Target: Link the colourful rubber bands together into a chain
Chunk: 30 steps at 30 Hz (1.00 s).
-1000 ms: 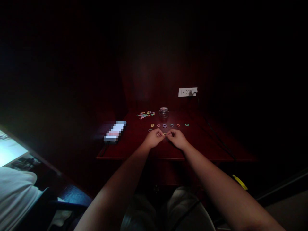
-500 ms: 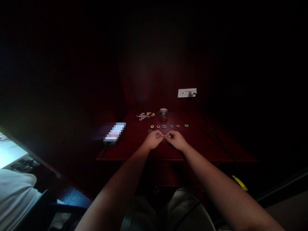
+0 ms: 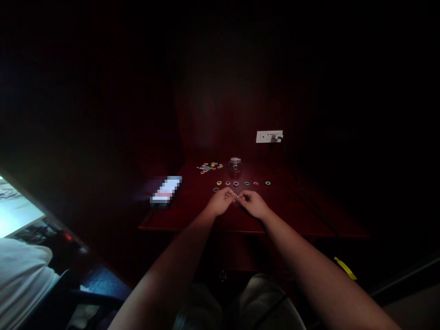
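My left hand (image 3: 221, 201) and my right hand (image 3: 253, 203) meet low over the dark red desk, fingertips pinched. Between them is a small pale yellowish hair tie (image 3: 236, 196), mostly covered by the fingers. Just beyond lies a row of coloured hair ties: yellow (image 3: 219, 183), pink (image 3: 228, 183), purple (image 3: 236, 184), bluish (image 3: 246, 183), red (image 3: 255, 184) and green (image 3: 268, 183). One greyish-purple tie (image 3: 216, 189) rests nearer, beside my left fingers. Farther back, a loose pile of mixed hair ties (image 3: 208, 168) is next to a lidded clear jar (image 3: 235, 166).
A phone (image 3: 166, 190) with a lit, blurred screen lies at the desk's left. On the back wall is a power socket (image 3: 269, 136) with a plug, its dark cable running down the right side. A person in a white top (image 3: 24, 270) sits at the far left, beyond the partition.
Both hands stay together, and the pale hair tie between them has turned and shows less of its length. The whole view has shifted slightly; the ties on the desk keep their places.
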{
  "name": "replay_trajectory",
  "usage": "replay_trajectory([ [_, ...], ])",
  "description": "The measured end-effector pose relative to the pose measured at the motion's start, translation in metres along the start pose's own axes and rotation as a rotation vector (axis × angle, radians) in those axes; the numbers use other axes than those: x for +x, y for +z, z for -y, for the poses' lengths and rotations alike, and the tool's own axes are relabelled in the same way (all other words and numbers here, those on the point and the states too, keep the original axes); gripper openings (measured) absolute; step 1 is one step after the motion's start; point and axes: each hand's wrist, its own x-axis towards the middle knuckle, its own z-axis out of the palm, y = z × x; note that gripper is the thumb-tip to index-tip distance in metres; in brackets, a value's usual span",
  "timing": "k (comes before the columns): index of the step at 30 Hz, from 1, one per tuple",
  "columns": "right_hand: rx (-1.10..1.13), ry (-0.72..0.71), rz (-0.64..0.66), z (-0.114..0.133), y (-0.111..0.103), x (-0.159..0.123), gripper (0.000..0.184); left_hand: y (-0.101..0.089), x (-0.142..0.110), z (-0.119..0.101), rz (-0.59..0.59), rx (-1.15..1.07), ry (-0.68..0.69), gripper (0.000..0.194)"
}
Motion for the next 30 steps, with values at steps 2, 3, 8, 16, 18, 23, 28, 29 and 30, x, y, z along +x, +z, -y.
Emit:
replay_trajectory([
  [2,0.002,0.01,-0.003,-0.001,0.0,0.0,0.017,0.001,0.001,0.001,0.003,-0.019,-0.005,0.015],
  [3,0.003,0.017,-0.006,-0.001,0.0,0.0,0.017,0.001,0.002,0.002,0.003,-0.028,-0.007,0.015],
  [8,0.008,0.041,-0.023,-0.001,0.001,0.001,0.019,0.002,0.002,0.001,0.0,-0.079,-0.017,0.012],
  [16,0.002,0.041,-0.033,-0.002,0.003,0.0,0.021,0.003,0.0,0.002,-0.009,-0.125,-0.042,0.008],
  [18,-0.012,0.039,-0.035,-0.003,0.004,0.001,0.021,0.003,-0.001,0.001,-0.017,-0.129,-0.043,0.009],
  [23,-0.055,0.015,-0.044,-0.003,0.005,0.001,0.018,0.0,-0.004,-0.007,-0.036,-0.122,-0.047,0.006],
  [28,-0.099,0.001,-0.054,0.001,0.005,0.002,0.019,-0.001,-0.006,-0.014,-0.052,-0.113,-0.031,0.008],
  [29,-0.11,0.002,-0.051,0.002,0.005,0.003,0.02,-0.001,-0.007,-0.015,-0.061,-0.109,-0.031,0.009],
  [30,-0.119,0.006,-0.046,0.003,0.005,0.003,0.021,-0.001,-0.008,-0.016,-0.07,-0.106,-0.035,0.01],
])
